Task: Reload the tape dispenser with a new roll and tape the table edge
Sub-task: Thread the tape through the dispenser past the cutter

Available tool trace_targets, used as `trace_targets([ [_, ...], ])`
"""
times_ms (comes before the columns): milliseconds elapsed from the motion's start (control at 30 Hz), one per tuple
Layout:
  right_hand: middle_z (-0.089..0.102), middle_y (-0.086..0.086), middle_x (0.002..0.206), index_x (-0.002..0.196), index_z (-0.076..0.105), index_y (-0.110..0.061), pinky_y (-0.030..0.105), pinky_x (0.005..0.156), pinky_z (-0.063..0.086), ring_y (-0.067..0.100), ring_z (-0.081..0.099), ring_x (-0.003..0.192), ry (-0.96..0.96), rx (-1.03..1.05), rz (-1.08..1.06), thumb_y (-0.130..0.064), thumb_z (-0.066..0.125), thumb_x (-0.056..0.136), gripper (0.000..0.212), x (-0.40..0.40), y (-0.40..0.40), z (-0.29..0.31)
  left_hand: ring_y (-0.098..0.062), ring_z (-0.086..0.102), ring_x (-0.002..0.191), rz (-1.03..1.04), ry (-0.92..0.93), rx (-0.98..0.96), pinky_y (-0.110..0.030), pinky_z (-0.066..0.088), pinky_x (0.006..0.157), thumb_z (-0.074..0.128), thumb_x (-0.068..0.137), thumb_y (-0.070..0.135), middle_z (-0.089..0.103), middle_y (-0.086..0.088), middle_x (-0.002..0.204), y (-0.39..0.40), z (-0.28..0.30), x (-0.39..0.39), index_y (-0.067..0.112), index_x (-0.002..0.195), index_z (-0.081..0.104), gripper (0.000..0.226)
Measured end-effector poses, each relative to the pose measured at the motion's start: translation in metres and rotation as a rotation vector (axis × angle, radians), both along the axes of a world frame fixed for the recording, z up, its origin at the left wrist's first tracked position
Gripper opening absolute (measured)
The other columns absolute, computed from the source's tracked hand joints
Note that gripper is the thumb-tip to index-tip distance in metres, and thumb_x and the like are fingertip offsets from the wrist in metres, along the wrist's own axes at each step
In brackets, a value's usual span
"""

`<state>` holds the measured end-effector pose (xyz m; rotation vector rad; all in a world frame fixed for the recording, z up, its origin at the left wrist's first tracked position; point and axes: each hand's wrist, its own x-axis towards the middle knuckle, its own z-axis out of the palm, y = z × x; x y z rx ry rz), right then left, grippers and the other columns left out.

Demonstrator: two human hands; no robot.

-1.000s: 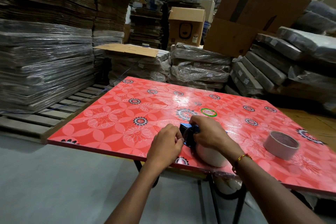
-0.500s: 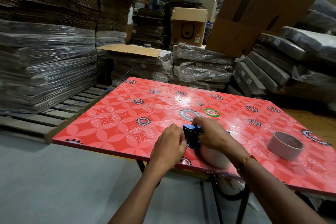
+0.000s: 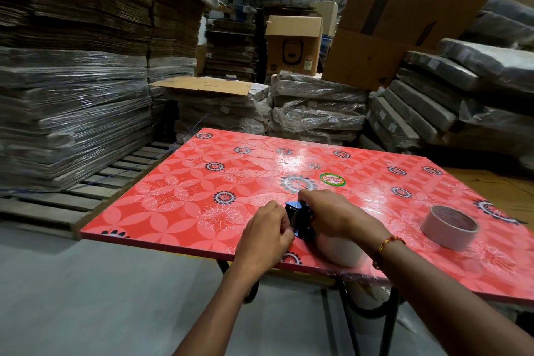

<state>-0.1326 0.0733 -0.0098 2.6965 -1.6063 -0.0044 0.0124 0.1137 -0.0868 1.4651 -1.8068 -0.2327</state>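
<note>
My right hand [image 3: 336, 215] clamped the tape dispenser [image 3: 299, 218]; left hand [image 3: 264, 235] pinched its front. Loose tape could fold onto itself.

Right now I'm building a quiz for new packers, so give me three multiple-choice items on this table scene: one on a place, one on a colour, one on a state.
1. Where does the loose tape roll lie?
A. On the floor
B. On the table, to the right of both hands
C. On a cardboard stack

2. What colour is the tape dispenser?
A. Blue
B. Yellow
C. White

3. What are the hands doing?
A. Both hang idle
B. Only one touches the dispenser
C. Left hand and right hand both grip the dispenser

Answers: 1 B, the roll rests flat on the red tabletop; 2 A, blue shows between the hands; 3 C, the fingers of both curl around it.
</note>
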Motion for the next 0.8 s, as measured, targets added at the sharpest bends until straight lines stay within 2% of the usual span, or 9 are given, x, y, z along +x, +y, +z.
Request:
trace_targets([
  [100, 0.061, 0.015, 0.119, 0.123, 0.051, -0.011, 0.039, 0.077, 0.044, 0.033, 0.056, 0.1, -0.017, 0.046, 0.019, -0.005, 0.059, 0.09, 0.034, -0.003, 0.0, 0.004, -0.016, 0.048, 0.08, -0.001, 0.012, -0.005, -0.031, 0.04, 0.067, 0.06, 0.085, 0.014, 0.05, 0.004, 0.086, 0.0, 0.0, 0.001, 0.024, 0.07, 0.041, 0.026],
  [200, 0.062, 0.015, 0.12, 0.125, 0.051, -0.012, 0.039, 0.079, 0.046, 0.028, 0.051, 0.093, -0.031, 0.087, 0.037, -0.006, 0.062, 0.089, 0.038, -0.006, -0.002, 0.006, -0.017, 0.049, 0.081, -0.001, 0.0, -0.007, -0.033, 0.042, 0.068, 0.06, 0.085, 0.015, 0.051, 0.003, 0.088, 0.0, 0.0, 0.001, 0.022, 0.072, 0.042, 0.024],
  [367, 0.063, 0.016, 0.122, 0.129, 0.05, -0.007, 0.041, 0.086, 0.048, 0.033, 0.058, 0.106, -0.035, 0.154, 0.08, -0.008, 0.066, 0.089, 0.043, -0.008, -0.004, 0.01, -0.015, 0.046, 0.081, 0.0, -0.013, -0.009, -0.03, 0.038, 0.067, 0.059, 0.087, 0.016, 0.048, 0.004, 0.088, -0.001, -0.002, 0.001, 0.021, 0.074, 0.043, 0.022],
  [533, 0.064, 0.014, 0.121, 0.132, 0.049, -0.008, 0.036, 0.082, 0.045, 0.023, 0.053, 0.096, -0.041, 0.189, 0.099, -0.009, 0.068, 0.088, 0.048, -0.011, -0.004, 0.011, -0.015, 0.047, 0.079, -0.003, -0.011, -0.011, -0.029, 0.036, 0.066, 0.06, 0.085, 0.015, 0.049, 0.004, 0.086, -0.003, -0.005, 0.001, 0.021, 0.073, 0.043, 0.022],
  [667, 0.061, 0.011, 0.118, 0.132, 0.048, -0.009, 0.037, 0.084, 0.046, 0.025, 0.055, 0.099, -0.039, 0.215, 0.106, -0.013, 0.077, 0.084, 0.056, -0.011, -0.003, 0.012, -0.015, 0.047, 0.078, 0.0, -0.01, -0.016, -0.027, 0.032, 0.064, 0.06, 0.084, 0.015, 0.048, 0.005, 0.085, -0.004, -0.006, 0.002, 0.022, 0.072, 0.042, 0.023],
  [800, 0.061, 0.008, 0.108, 0.124, 0.051, -0.011, 0.041, 0.083, 0.048, 0.028, 0.057, 0.099, -0.037, 0.14, 0.079, -0.011, 0.071, 0.085, 0.044, -0.009, -0.003, 0.005, -0.015, 0.047, 0.078, -0.012, -0.005, -0.017, -0.027, 0.032, 0.065, 0.061, 0.085, 0.015, 0.048, 0.004, 0.086, -0.004, -0.006, 0.002, 0.022, 0.072, 0.043, 0.023],
])
